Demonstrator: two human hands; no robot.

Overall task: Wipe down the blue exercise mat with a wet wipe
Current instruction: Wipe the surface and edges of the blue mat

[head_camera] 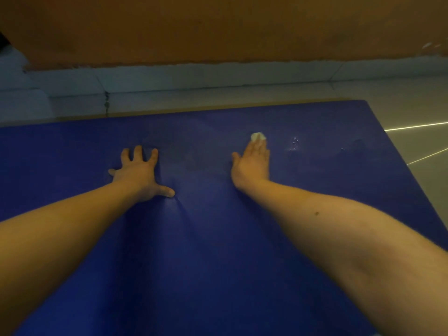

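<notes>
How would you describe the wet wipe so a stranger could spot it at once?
Start at the big blue mat. Follow the right hand, pressed flat on it, to its fingertips. The wet wipe is the small white wad peeking out there, the only white lump on the mat.

both hands flat on mat (218, 238): left hand (138, 173) left, right hand (252, 166) right, wipe (258, 137) under its fingertips.

Plain deep-blue mat (218, 238), white wipe (258, 136), orange-brown wall (218, 27), pale grey floor tiles (400, 103).
</notes>
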